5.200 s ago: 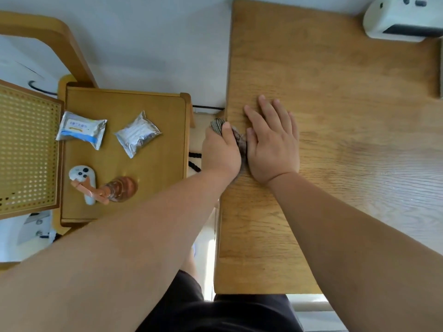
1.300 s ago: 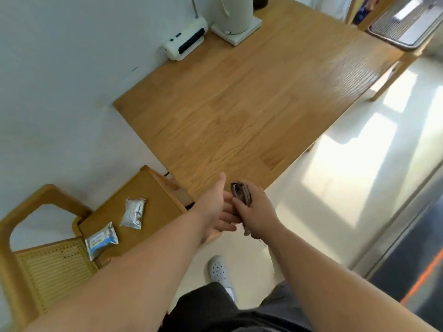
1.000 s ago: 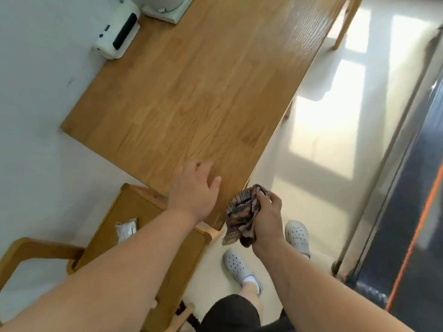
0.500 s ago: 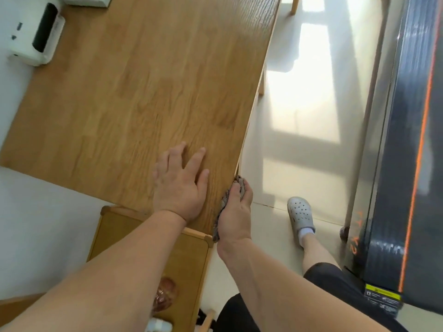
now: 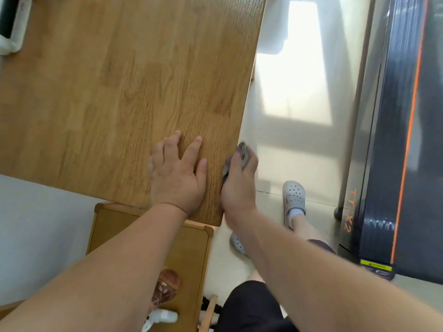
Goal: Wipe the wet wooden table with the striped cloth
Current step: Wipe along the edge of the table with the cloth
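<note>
Right hand (image 5: 237, 188) grips the striped cloth (image 5: 241, 155) against the wooden table (image 5: 119, 92) side edge; left hand (image 5: 177, 173) rests flat beside it. The tabletop appears dry, so probably edges remain.

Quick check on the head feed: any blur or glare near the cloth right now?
Head view: the right hand and the striped cloth at the table's edge are smeared with blur, so the stripes barely read. The left hand, flat on the wooden table, looks sharper. A sunlit patch on the floor is blown out white.
</note>
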